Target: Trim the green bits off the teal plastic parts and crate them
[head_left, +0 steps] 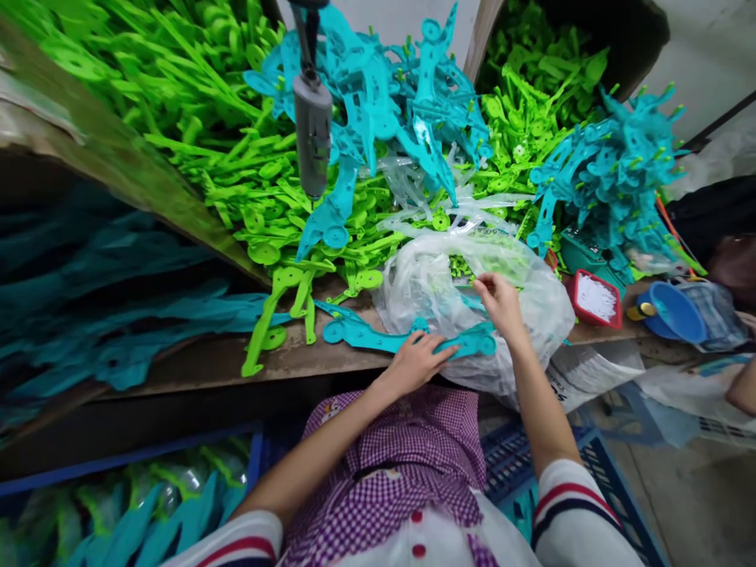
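Note:
A long blue plastic part (pixel 378 337) lies along the front edge of the bench. My left hand (pixel 416 362) is on its middle, fingers bent over it and holding it. Above the part's right end, my right hand (pixel 501 305) has thumb and fingertips pinched together; whatever is between them is too small to make out. Just behind that hand, a clear plastic bag (pixel 413 276) lies open, with small green pieces (pixel 461 266) inside. A grey power screwdriver (pixel 313 134) hangs upright above the bench, behind and left of my hands.
Heaps of green plastic parts (pixel 236 157) and blue parts (pixel 378 87) cover the back. On the right stand a red tray (pixel 596 298) of white pieces and a blue bowl (pixel 673 313). Blue crates (pixel 257 457) sit below the bench. Someone's arm (pixel 743 390) shows at far right.

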The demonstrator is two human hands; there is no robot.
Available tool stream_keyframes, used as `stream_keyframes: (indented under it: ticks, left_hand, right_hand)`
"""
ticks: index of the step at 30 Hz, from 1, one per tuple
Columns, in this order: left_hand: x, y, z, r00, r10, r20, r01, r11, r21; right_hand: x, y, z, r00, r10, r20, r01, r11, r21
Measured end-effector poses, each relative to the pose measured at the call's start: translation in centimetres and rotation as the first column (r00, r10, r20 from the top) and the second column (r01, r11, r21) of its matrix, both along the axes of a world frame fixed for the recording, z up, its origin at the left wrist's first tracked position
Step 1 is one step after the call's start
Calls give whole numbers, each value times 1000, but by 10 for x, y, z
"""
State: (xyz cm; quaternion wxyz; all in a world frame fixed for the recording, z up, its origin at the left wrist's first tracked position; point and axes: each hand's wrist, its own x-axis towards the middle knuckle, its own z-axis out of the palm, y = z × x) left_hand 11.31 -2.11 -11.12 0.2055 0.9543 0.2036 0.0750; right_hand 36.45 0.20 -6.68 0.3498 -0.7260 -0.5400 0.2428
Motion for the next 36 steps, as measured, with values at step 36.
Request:
stream_keyframes:
  ticks: [36]
  left_hand:
    - [13, -1, -6, 998, 66, -10, -66, 997, -41]
  right_hand:
    - [6, -102, -57, 968, 118, 223, -64, 971, -232]
